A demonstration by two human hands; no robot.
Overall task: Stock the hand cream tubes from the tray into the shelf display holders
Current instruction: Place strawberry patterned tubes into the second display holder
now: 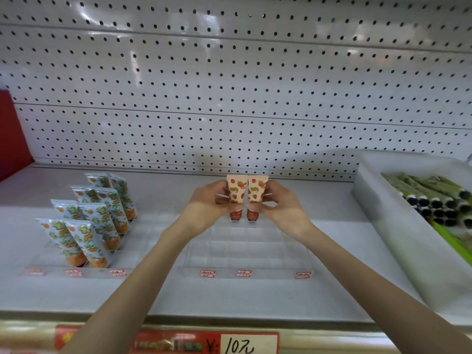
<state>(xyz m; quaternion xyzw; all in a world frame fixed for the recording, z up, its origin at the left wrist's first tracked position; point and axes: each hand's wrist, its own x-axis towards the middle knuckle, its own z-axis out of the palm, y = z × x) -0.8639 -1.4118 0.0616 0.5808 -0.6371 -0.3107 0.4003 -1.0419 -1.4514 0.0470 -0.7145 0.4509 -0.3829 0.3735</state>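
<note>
Two strawberry-print hand cream tubes stand cap down, side by side, at the back row of a clear stepped display holder (245,254) in the shelf's middle. My left hand (207,205) pinches the left tube (237,192). My right hand (281,208) pinches the right tube (256,191). Their red caps sit at the holder's rear slots. A white tray (398,226) at the right holds several green tubes (434,198) with dark caps. Another clear holder (143,226) at the left carries several orange-print tubes (86,221).
A white pegboard wall (229,98) rises behind the shelf. Red labels (244,273) line the holders' front edges. A price strip (204,343) reading 10 runs along the shelf's front lip. A red panel (10,134) bounds the far left.
</note>
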